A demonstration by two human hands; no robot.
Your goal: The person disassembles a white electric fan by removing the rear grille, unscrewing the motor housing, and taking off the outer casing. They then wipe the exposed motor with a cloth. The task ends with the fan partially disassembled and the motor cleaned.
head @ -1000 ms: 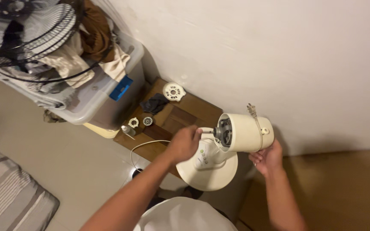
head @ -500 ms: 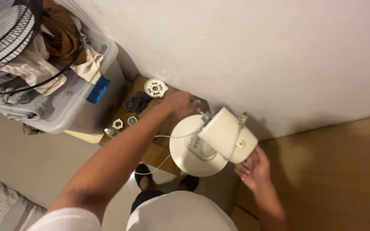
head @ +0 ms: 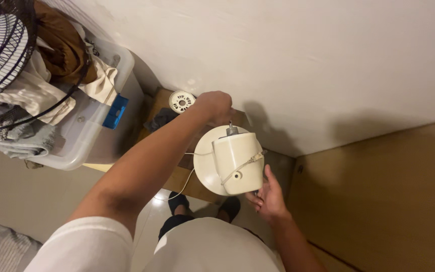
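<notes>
Stripped of grille and blades, the cream plastic fan body (head: 235,161) stands on the low wooden table (head: 174,176), its bare metal motor shaft (head: 230,126) pointing toward the wall. Judging by that, dismantling is well along: the black wire fan guard (head: 3,55) already lies apart on the clothes heaped in the translucent storage bin (head: 84,128) left of the fan body, and a round perforated white cap (head: 182,100) rests on the table just beyond the fan's disc-shaped base. Motor housing and base remain joined.

The left hand (head: 213,107) reaches over the base, fingers curled close by the shaft; whether they grip anything I cannot tell. The right hand (head: 269,194) cups the smooth, rounded rear of the motor housing with fingers loosely spread, touching rather than clamping. A pale power cord (head: 240,164) drapes across the housing, its plug near the right side.
</notes>
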